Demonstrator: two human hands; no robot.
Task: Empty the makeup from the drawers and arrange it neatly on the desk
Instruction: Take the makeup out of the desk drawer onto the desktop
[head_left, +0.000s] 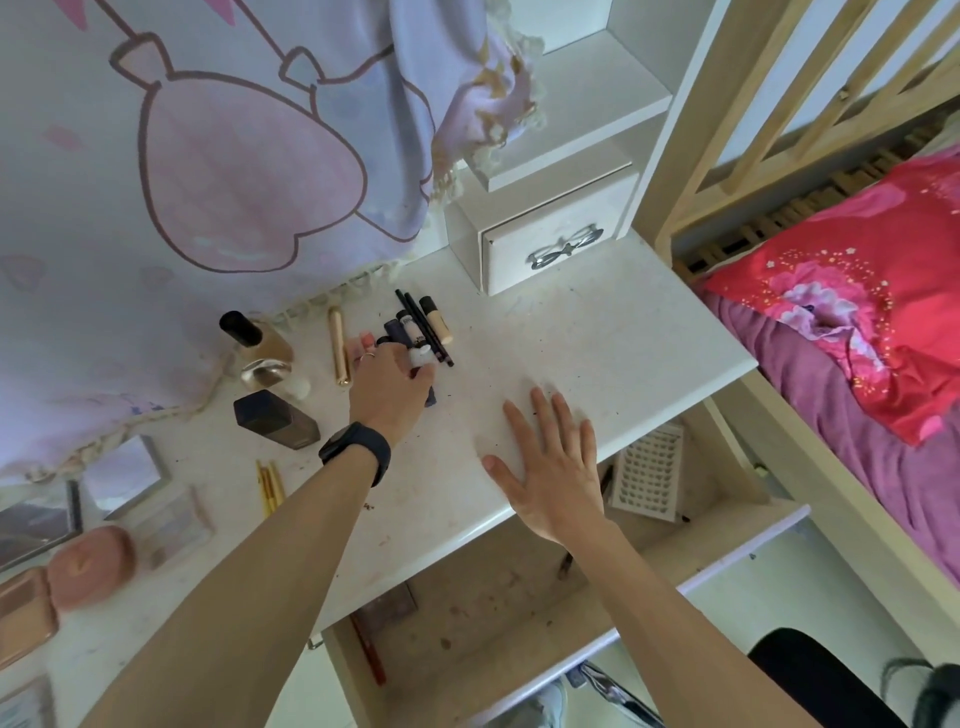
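Glossy white desk (597, 332), speckled

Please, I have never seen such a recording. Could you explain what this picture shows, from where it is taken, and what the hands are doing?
There is no machine here: a camera worn on a person's head looks down at their two bare hands. The left hand grips a small white tube beside black pencils on the white desk. The right hand lies flat and open on the desk, holding nothing. Below, an open drawer shows a white tray and a red pencil.
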